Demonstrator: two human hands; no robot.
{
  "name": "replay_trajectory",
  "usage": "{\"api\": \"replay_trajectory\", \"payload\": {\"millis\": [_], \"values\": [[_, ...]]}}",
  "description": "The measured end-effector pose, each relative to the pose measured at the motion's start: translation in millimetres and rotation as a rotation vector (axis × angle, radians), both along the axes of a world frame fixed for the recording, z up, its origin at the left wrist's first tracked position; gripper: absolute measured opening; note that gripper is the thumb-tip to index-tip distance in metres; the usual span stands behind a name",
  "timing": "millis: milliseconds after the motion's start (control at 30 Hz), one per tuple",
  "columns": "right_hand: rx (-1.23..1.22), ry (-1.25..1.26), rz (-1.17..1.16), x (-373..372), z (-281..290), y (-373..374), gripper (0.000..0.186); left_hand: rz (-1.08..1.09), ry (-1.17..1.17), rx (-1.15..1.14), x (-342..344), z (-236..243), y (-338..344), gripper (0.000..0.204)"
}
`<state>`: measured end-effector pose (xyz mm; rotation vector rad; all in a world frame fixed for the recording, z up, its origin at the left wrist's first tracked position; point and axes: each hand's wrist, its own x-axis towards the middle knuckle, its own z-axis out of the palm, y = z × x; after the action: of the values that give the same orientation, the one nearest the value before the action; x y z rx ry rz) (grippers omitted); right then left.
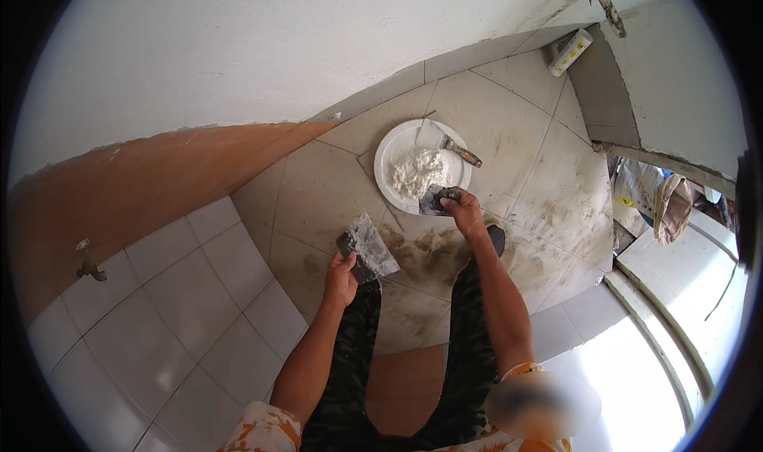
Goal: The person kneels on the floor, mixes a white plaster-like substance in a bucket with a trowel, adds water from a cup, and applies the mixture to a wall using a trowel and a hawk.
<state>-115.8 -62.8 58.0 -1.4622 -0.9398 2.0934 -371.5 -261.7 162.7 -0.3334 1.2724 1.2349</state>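
Observation:
My left hand (341, 273) grips the edge of a dark flat spreader (370, 252), whose upper edge and face are smeared with white plaster. In my right hand (467, 213), pinched between thumb and fingers, is a smaller dark spreader (434, 201) with white residue. It is held over the near rim of a round white plate (383, 183) on the floor. A heap of lumpy white plaster (416, 174) lies on that plate. Behind the heap rests a putty knife (458, 151), its wide blade on the plate and its worn handle sticking out over the right rim.
Grey floor tiles (524, 126) with dirt smudges surround the plate. Taps stick out from the walls at left (91, 271) and upper right (604, 3). A white cylindrical container (571, 52) lies in the far corner. Bags (671, 208) stand beyond the doorway at right.

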Motion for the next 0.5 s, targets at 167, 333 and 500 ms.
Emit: {"api": "replay_trajectory", "payload": {"millis": [167, 333, 500], "values": [[0.906, -0.164, 0.31, -1.9, 157.3, 5.3, 0.045, -0.02, -0.098, 0.093, 30.0, 3.2, 101.7, 0.029], [1.277, -0.481, 0.507, 12.0, 180.2, 8.3, 0.051, -0.024, -0.154, 0.286, 48.3, 40.8, 146.4, 0.032], [1.335, -0.608, 0.531, 32.2, 171.4, 15.1, 0.055, -0.027, -0.169, 0.337, 43.3, 48.5, 139.5, 0.034]]}}
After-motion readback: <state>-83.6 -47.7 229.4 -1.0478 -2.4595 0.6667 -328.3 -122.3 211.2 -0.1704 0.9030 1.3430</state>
